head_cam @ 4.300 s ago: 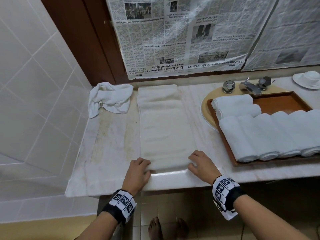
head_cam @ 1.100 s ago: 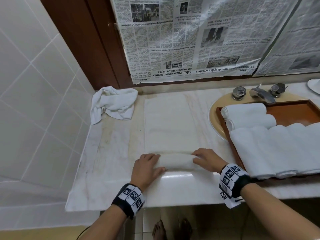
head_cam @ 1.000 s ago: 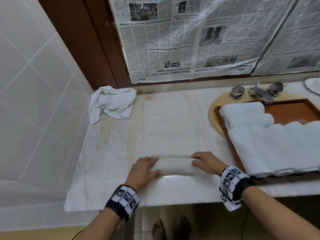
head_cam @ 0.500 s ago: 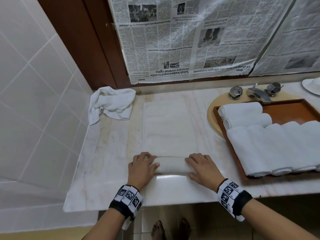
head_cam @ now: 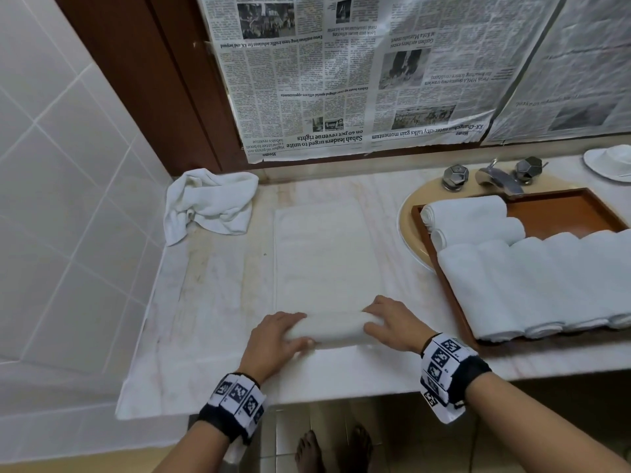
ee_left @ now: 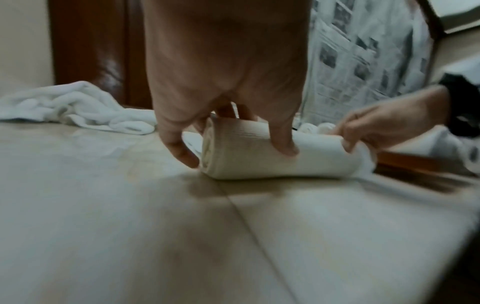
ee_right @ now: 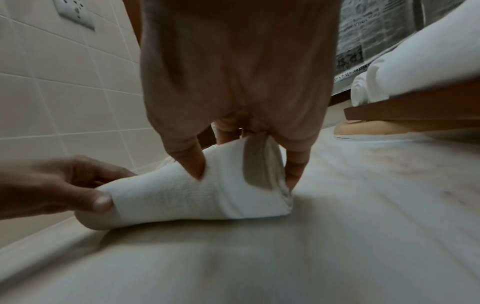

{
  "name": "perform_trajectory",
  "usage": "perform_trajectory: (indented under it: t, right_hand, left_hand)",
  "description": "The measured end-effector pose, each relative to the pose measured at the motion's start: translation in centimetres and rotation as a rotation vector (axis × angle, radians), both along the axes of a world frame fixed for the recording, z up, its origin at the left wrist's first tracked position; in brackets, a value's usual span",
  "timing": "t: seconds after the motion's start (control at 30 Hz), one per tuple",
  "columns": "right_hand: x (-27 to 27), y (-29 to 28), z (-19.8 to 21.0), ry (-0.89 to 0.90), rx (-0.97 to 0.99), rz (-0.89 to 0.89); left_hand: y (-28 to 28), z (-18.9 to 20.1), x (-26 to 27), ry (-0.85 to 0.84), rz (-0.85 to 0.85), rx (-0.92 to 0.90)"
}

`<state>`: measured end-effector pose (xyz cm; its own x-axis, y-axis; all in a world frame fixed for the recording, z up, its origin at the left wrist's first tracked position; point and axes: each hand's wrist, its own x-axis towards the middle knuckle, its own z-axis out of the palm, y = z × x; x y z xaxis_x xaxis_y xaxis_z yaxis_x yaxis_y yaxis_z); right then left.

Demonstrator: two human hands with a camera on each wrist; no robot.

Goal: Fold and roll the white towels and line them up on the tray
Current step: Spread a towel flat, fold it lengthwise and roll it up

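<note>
Now the folded towel [head_cam: 324, 254] is rolled further up the table [head_cam: 211, 302] than a second ago — left hand [head_cam: 276, 339] and right hand [head_cam: 389, 322] curl round the thickened roll [head_cam: 329, 331], most length unrolled.

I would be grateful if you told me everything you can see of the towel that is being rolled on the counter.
The towel being rolled is white terry cloth, folded into a long narrow strip lying flat on the pale marble counter. Its near end is wound into a tight roll across the strip, layers showing at the roll's ends; the rest stretches flat toward the wall. The left hand grips the roll's left end, the right hand its right end, thumbs on the near side.
</note>
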<state>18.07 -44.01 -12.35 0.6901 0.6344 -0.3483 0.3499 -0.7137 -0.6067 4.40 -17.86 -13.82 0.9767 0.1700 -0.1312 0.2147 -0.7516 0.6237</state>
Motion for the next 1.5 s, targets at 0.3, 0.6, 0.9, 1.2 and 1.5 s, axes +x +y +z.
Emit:
perform_trajectory:
  t: [0.3, 0.6, 0.9, 1.2, 1.5]
  right_hand:
    - [0.6, -0.4, 0.2, 0.039, 0.182, -0.155]
    - [-1.0, 0.4, -0.6, -0.623, -0.028, 0.08]
    - [0.1, 0.3, 0.0, -0.245, -0.023, 0.027]
    - [0.7, -0.8, 0.1, 0.029, -0.041, -0.009]
    - [0.0, -1.3, 0.5, -0.003, 0.164, -0.108]
  left_hand:
    - [1.1, 0.5, 2.1, 0.271, 0.131, -0.118]
    - [0.3, 0.9, 1.9, 0.229, 0.262, -0.005]
    - [-2.2, -0.1, -0.1, -0.078, 0.033, 0.357]
    - [-1.0, 0.2, -0.8, 0.12, -0.067, 0.292]
    - [2.1, -0.9, -0.2, 0.092, -0.013, -0.063]
